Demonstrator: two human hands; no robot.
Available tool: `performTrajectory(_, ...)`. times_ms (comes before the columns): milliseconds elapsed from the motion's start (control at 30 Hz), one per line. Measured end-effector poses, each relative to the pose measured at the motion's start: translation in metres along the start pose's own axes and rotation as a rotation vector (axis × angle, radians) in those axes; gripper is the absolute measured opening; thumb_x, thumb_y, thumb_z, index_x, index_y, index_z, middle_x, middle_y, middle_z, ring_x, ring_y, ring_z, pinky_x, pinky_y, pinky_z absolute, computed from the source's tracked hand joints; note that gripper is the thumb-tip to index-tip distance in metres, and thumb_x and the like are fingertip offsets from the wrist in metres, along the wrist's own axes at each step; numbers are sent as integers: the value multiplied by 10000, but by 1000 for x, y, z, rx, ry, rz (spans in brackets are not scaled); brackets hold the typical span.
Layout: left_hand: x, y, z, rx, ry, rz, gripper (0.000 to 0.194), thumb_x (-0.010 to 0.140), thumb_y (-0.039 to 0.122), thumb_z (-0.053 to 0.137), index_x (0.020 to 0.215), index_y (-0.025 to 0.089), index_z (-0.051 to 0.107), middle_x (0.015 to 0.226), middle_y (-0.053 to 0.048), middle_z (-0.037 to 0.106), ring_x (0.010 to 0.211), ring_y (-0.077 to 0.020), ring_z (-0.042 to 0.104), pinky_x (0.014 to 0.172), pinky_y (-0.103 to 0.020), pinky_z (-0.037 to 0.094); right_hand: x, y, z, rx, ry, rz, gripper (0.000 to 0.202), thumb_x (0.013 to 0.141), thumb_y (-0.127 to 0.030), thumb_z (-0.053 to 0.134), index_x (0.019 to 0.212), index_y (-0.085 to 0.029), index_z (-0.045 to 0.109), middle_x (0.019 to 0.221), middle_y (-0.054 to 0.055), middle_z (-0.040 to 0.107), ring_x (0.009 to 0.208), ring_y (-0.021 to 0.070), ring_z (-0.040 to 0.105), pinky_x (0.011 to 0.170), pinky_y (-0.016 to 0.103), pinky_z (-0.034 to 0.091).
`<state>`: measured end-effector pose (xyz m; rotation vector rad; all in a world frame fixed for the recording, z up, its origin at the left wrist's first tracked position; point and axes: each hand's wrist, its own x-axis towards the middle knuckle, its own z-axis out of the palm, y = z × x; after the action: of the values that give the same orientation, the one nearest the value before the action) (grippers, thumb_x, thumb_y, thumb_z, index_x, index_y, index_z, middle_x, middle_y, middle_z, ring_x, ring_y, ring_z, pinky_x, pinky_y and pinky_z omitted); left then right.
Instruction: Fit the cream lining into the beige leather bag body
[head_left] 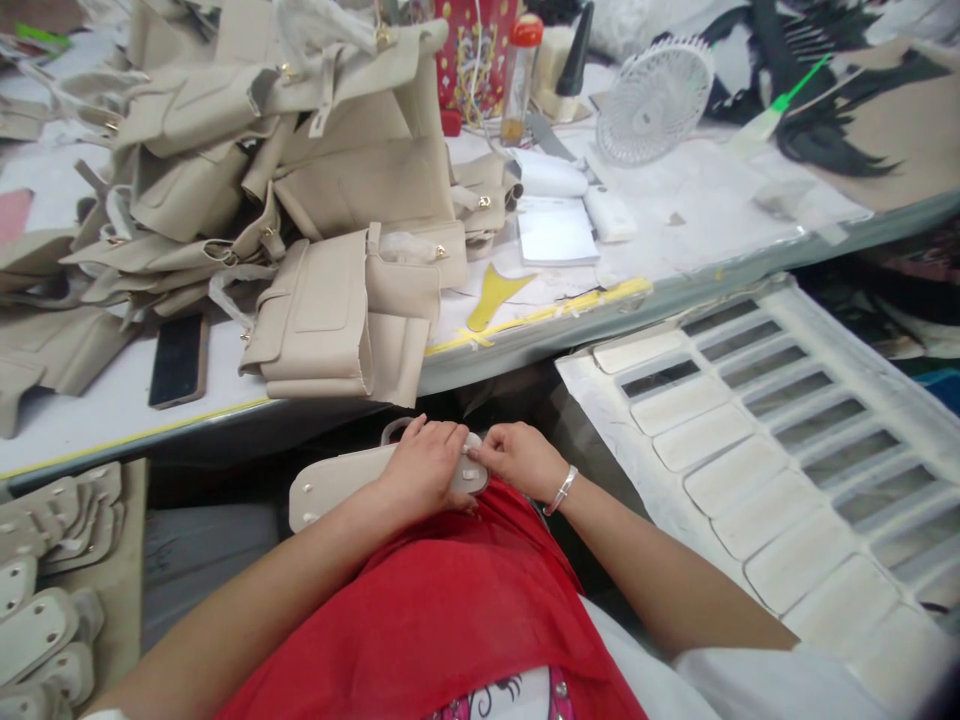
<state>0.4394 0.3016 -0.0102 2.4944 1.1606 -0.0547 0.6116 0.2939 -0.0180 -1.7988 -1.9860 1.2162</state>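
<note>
In my lap, below the table edge, lies a beige bag bottom panel [341, 482], a long piece with rounded ends and small studs near them. A loop of beige strap shows behind it. My left hand [427, 460] lies over the panel's right part, with fingers on top and thumb at the near edge, gripping it. At the panel's right end my right hand [517, 458] is closed, thumb and fingertips pinched together beside a small whitish stud. Whatever sits in that pinch is too small to make out.
Beige bags [319, 315] are heaped on the table [660, 240], near a phone [178, 360], a yellow cut-out piece [495, 298] and a small fan [656, 100]. On the right a slotted rack [780, 420] carries several pale panels; studded panels [37, 630] lie lower left.
</note>
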Motion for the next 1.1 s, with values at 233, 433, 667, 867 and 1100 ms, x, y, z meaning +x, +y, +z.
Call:
performTrajectory(233,0,3,-2,16,-5,-15,709,576,516,700,1132,127,494,1110,-136,572,1059,-292,501,1023,-485,226,-1,-3,0,-104,16,-12,327,784,-424,562,582,-168,585,556,7,595,500,98,489,482,224,264)
performTrajectory(433,-1,4,6,-26,23,-25,706,599,505,681,1166,136,477,1157,-141,556,1080,-292,495,1023,-489,235,-3,-9,1,-191,26,-2,311,795,-403,554,594,-168,590,595,21,615,532,110,515,499,229,271)
performTrajectory(667,-55,-21,3,-137,286,-104,824,675,535,637,1323,138,318,1343,-149,413,1235,-273,369,1056,-462,226,-6,-14,4,-229,59,-31,335,818,-430,508,602,-178,553,611,23,611,551,126,517,508,238,280)
performTrajectory(867,-157,-90,6,-506,595,-862,333,792,472,506,866,150,548,811,-49,591,739,-169,555,673,-285,450,-2,-12,5,-134,-25,-20,428,829,-536,429,594,-193,531,533,2,570,497,131,508,489,242,308)
performTrajectory(1100,-170,-104,26,-1096,520,-924,320,748,467,554,700,159,479,509,60,419,439,-65,366,404,-168,261,2,-15,6,-7,-140,83,432,777,-589,456,617,-195,535,518,-12,538,453,121,485,450,229,343)
